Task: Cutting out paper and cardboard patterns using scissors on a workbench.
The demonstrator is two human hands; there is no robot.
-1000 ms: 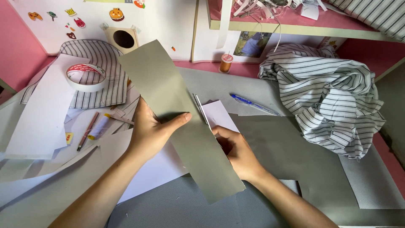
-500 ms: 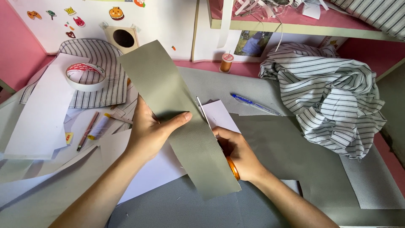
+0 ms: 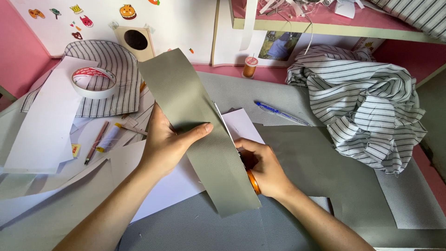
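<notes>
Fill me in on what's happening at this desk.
A person is cutting a long strip of grey-green fabric. The left hand holds the strip up with the thumb across its face, while the right hand works orange-handled scissors along its right edge. A tape roll, blue pen and striped cloth lie around.

The grey strip (image 3: 200,135) hides most of the orange-handled scissors (image 3: 253,181).
</notes>
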